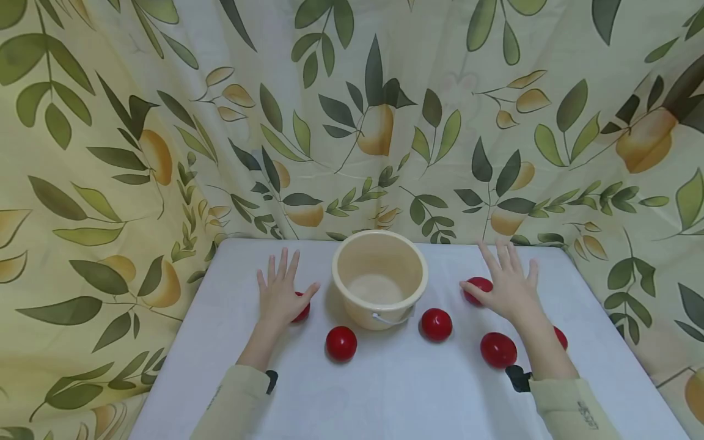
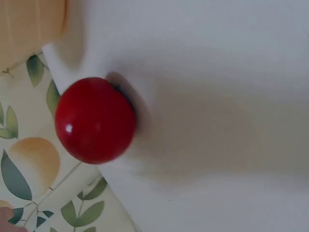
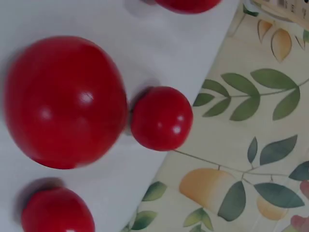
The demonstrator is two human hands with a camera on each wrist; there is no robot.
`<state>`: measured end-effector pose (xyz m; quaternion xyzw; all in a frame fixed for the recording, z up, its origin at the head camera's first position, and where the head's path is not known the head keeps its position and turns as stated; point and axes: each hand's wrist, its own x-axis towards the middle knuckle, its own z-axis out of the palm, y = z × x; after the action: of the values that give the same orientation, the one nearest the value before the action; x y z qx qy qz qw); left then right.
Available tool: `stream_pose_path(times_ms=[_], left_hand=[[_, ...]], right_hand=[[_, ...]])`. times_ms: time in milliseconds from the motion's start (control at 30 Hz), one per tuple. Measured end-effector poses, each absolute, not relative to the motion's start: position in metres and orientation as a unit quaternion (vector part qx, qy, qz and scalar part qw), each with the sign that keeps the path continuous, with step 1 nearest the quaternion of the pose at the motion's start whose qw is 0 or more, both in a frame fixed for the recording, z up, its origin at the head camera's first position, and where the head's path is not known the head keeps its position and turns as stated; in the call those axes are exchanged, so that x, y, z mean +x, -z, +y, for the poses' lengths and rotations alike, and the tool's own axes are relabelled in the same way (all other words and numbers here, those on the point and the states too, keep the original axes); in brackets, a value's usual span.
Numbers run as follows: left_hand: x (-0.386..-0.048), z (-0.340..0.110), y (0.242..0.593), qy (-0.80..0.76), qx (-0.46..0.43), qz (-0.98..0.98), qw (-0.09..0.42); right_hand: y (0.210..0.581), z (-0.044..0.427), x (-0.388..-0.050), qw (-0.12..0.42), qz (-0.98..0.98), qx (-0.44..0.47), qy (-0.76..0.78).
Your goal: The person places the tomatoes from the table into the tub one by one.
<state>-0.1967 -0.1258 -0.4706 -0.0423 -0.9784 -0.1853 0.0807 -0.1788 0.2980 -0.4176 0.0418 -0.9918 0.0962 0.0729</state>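
My left hand is held over the left of the table with its fingers spread and straight, holding nothing. Partly behind its thumb is a red tomato-like ball, which the left wrist view shows whole with a dark green spot on its edge. On the right, my right hand also has spread fingers and grips nothing. It partly hides one red tomato; another lies beside the wrist, and a third peeks out past the forearm. The cream bucket stands upright between the hands.
Two more red tomatoes lie in front of the bucket, one at its left and one at its right. A thin white handle hangs at the bucket's front. The white table is bordered behind by a leaf-and-fruit patterned curtain.
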Motion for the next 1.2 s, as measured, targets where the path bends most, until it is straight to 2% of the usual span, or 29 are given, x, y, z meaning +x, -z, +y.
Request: stream_pose_path(times_ms=[133, 233, 467, 700, 833, 1200], left_hand=[[-0.197, -0.118, 0.466, 0.373, -0.045, -0.923, 0.087], [-0.197, -0.110, 0.463, 0.506, -0.027, -0.860, 0.064], [-0.200, -0.096, 0.458, 0.711, 0.051, -0.697, -0.077], [-0.201, -0.088, 0.457, 0.744, 0.084, -0.642, -0.162], [-0.202, -0.084, 0.455, 0.751, 0.080, -0.627, -0.191], [-0.203, -0.079, 0.452, 0.759, 0.072, -0.619, -0.187]], right_hand=[[0.428, 0.294, -0.174, 0.092, -0.989, 0.074, -0.093], [0.441, 0.291, -0.171, 0.096, -0.986, 0.095, -0.095], [0.481, 0.288, -0.162, 0.037, -0.987, 0.128, -0.085], [0.506, 0.281, -0.156, 0.011, -0.984, 0.158, -0.080], [0.517, 0.279, -0.154, 0.008, -0.983, 0.163, -0.081], [0.529, 0.280, -0.155, -0.005, -0.982, 0.167, -0.093]])
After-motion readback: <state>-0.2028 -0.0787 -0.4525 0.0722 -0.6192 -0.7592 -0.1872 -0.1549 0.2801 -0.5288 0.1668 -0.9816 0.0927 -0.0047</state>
